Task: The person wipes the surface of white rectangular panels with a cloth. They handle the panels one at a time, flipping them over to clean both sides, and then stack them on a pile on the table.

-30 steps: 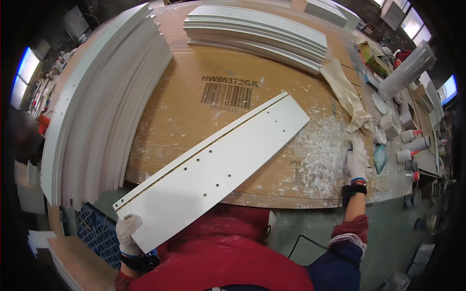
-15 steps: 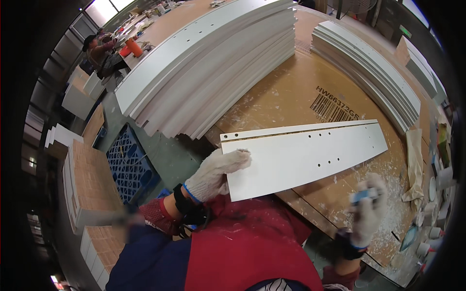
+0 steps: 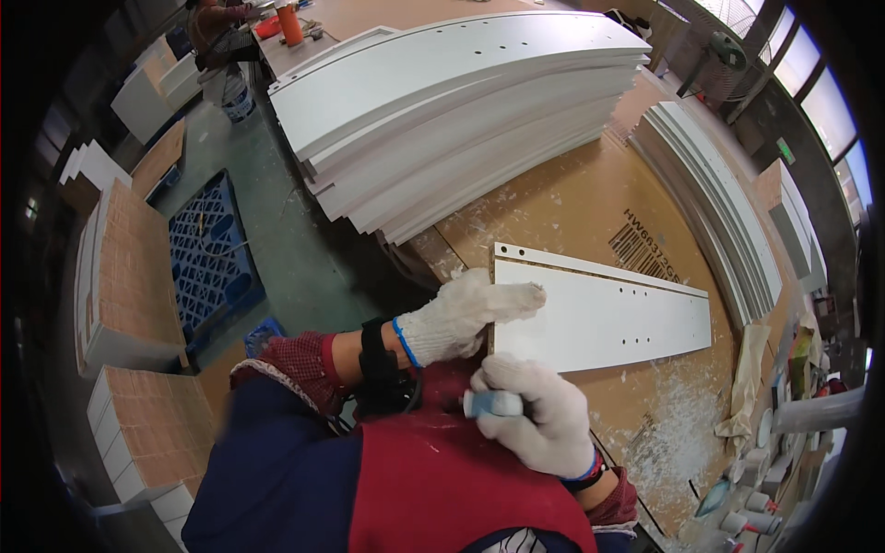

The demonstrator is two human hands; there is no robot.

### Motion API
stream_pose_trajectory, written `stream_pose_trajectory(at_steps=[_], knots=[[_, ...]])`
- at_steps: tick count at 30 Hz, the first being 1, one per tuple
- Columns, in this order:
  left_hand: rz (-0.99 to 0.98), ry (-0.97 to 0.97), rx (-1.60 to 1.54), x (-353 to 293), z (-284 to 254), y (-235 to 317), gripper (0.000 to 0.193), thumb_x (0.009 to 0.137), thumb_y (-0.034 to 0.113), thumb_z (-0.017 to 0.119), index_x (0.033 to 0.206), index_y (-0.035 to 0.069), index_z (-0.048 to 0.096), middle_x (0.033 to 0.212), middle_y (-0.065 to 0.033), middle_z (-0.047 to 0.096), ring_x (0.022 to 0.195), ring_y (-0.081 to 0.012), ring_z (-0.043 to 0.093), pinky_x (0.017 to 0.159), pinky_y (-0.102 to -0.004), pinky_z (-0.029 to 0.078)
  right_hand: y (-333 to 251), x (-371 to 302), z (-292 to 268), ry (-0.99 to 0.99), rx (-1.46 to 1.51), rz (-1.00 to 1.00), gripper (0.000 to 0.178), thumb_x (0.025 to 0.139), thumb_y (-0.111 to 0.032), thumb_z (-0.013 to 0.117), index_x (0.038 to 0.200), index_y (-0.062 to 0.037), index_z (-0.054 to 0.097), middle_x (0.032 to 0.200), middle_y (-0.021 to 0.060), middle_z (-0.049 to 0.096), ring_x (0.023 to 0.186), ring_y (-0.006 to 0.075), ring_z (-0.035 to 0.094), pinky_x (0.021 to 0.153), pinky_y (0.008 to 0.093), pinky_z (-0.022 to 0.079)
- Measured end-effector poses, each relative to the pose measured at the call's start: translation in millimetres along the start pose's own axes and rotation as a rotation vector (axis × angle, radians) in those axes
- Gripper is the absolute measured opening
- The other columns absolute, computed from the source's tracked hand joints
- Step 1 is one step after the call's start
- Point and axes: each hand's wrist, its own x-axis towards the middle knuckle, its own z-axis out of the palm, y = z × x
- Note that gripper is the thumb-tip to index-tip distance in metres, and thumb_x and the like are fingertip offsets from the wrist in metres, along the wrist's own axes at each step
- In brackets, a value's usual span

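Observation:
A white drilled panel (image 3: 599, 318), grooved along its far edge, lies over the cardboard-covered table (image 3: 525, 217). In a knitted white glove, my left hand (image 3: 456, 313) grips the panel's left end, its thumb flat on the top face and the other fingers mostly hidden below. My right hand (image 3: 548, 415), gloved too, is closed around a small blue-grey block (image 3: 493, 404) whose exact kind I cannot make out. That hand is at the panel's near left corner, in front of my red apron (image 3: 442, 479). Whether the block touches the panel's edge, I cannot tell.
A tall stack of white panels (image 3: 461, 147) stands beyond, and a narrower stack (image 3: 710, 203) at the right. White shavings (image 3: 678, 438) litter the table near small containers (image 3: 756, 507). On the floor at left lies a blue pallet (image 3: 217, 267). A person (image 3: 217, 32) works far left.
My right hand has swung left with the blue-grey block, from above the shavings to the panel's near left corner. My left hand keeps hold of the panel. The view has shifted.

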Motion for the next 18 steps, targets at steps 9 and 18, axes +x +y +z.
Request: stream_pose_trajectory(at_steps=[9, 18], knots=[[0.072, -0.082, -0.082, 3, -1, 3, 0.034, 0.086, 0.023, 0.068, 0.107, -0.003, 0.062, 0.097, -0.0061, 0.066, 0.085, -0.0113, 0.063, 0.072, -0.0268, 0.051, 2, 9, -1, -0.053, -0.209, -0.036, 0.04, 0.076, 0.007, 0.061, 0.116, 0.004, 0.055, 0.096, 0.0124, 0.062, 0.088, 0.0222, 0.062, 0.081, 0.0339, 0.05], [-0.031, -0.131, -0.297, 3, -4, 0, 0.031, 0.086, 0.017, 0.067, 0.109, -0.001, 0.059, 0.102, -0.0072, 0.064, 0.091, -0.0115, 0.063, 0.071, -0.0258, 0.053, 32, -84, -47, 0.944, 0.135, 0.258, 0.04, 0.08, 0.001, 0.055, 0.12, 0.001, 0.05, 0.091, 0.0087, 0.054, 0.067, 0.0121, 0.051, 0.056, 0.0249, 0.048]])
